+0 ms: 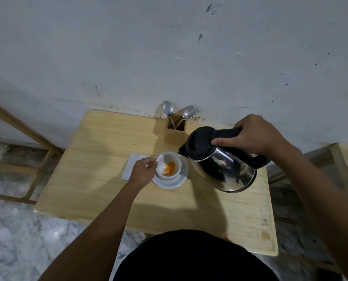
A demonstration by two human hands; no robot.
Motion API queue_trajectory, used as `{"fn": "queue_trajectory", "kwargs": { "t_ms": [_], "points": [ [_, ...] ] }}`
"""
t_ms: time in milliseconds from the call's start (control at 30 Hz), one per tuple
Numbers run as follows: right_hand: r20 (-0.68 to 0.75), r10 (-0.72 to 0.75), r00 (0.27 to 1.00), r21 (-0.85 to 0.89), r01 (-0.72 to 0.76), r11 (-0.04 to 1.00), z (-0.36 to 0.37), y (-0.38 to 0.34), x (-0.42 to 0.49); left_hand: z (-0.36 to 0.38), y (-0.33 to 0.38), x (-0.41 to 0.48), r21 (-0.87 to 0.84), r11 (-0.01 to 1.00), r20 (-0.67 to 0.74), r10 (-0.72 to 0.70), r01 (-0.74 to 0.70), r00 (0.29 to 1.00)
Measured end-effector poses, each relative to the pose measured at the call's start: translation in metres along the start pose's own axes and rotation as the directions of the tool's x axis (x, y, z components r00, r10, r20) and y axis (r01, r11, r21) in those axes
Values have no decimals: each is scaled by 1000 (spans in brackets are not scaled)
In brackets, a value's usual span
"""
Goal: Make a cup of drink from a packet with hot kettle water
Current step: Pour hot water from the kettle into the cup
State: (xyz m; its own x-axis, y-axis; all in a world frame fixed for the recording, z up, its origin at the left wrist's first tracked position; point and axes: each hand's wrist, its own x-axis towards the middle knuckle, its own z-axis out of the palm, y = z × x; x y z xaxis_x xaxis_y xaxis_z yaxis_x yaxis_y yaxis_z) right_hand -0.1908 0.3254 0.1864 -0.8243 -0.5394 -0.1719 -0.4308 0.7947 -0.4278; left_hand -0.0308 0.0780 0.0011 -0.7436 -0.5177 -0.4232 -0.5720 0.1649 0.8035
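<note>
Two hands work: the right hand (256, 134) grips the kettle (221, 159) by its handle, tilted, spout toward the cup (169, 166) on its saucer (170, 182), while the left hand (141, 169) pinches a spoon (151, 164) at the rim.

head cam | looking steeply down over table (100, 191) toward wall (128, 47) | close, edges probably wide-angle warped

Right hand (256, 134) tilting steel kettle (223, 165) toward white cup (169, 166) of orange powder, left hand (141, 169) holding spoon (151, 164)
</note>
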Motion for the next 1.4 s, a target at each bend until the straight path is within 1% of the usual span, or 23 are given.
{"fn": "queue_trajectory", "kwargs": {
  "t_ms": [300,433,800,1400],
  "points": [
    [66,27,997,-190,-14,982,6,-36,4,-5,-8,7,1,1000,60,11,-11,998],
    [67,17,998,-259,1,966,10,-42,7,-6,-7,8,4,999,70,31,-32,997],
    [115,33,993,-324,6,946,8,-52,10,-8,-8,8,-9,999,85,50,-49,995],
    [112,43,993,-321,-4,947,3,-42,6,-5,-8,8,19,999,49,41,-42,998]
  ]
}}
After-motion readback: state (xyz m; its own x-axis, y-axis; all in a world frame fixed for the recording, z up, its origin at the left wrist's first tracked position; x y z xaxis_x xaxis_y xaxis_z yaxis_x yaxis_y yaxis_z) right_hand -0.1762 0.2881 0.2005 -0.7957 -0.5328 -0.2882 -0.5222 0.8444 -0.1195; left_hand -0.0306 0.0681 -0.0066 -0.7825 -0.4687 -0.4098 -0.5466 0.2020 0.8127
